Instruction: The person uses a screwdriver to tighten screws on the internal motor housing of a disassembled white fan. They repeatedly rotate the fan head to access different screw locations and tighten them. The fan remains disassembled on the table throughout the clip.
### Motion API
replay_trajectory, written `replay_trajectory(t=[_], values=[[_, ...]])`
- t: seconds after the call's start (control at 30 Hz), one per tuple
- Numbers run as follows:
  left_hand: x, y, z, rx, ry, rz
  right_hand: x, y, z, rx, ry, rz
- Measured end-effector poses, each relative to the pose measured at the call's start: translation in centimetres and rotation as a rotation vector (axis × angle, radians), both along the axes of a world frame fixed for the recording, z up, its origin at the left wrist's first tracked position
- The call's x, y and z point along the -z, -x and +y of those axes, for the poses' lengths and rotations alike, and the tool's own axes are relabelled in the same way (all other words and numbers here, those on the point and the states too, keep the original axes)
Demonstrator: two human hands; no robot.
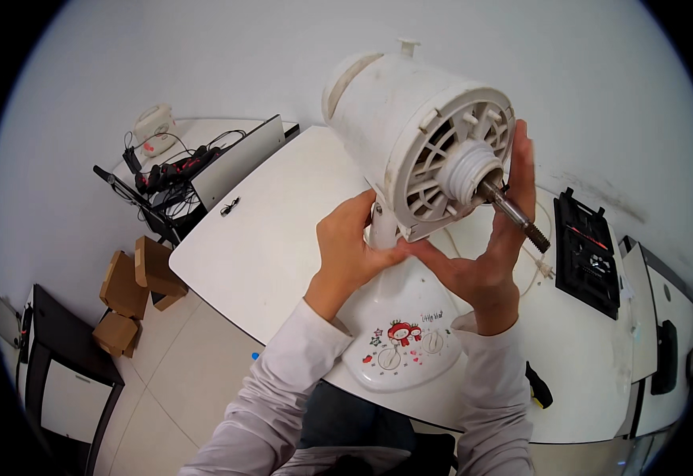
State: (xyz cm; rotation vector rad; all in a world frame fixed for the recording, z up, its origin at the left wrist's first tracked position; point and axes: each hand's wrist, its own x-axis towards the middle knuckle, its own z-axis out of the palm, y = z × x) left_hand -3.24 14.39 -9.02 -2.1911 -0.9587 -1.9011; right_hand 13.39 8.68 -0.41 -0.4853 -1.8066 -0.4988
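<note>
A white electric fan without blades stands on the table in front of me. Its motor housing [394,119] is tilted up, with a slotted front, a threaded white collar [470,173] and a bare metal shaft [519,216] pointing down to the right. My left hand [348,250] is closed round the neck just below the housing. My right hand [499,254] cups the housing's lower right side, fingers up along it and thumb under the front rim. Both thumbs meet below the housing. Under them sits the fan base [398,377], printed with red cartoon figures and bearing two round knobs.
An open black tool case [587,254] lies on the white table [259,238] at right. Near the front edge is a black-and-yellow tool handle [539,386]. A pale power cord [531,282] trails behind my right hand. Cardboard boxes [124,284] stand on the floor at left.
</note>
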Motion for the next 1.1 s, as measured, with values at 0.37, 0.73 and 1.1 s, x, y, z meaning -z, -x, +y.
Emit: replay_trajectory(t=[0.37, 0.73, 1.1], values=[[0.0, -1.9, -2.4, -0.065, 0.233, -0.096, 1.2, 1.3, 2.6, -0.074, -0.317, 0.077], [-0.8, -3.9, -2.7, 0.066, 0.022, -0.319, 0.8, 2.4, 2.4, -0.167, -0.237, 0.224], [-0.4, -3.6, -2.7, -0.020, 0.050, -0.252, 0.3, 2.2, 2.8, -0.015, -0.357, 0.110]])
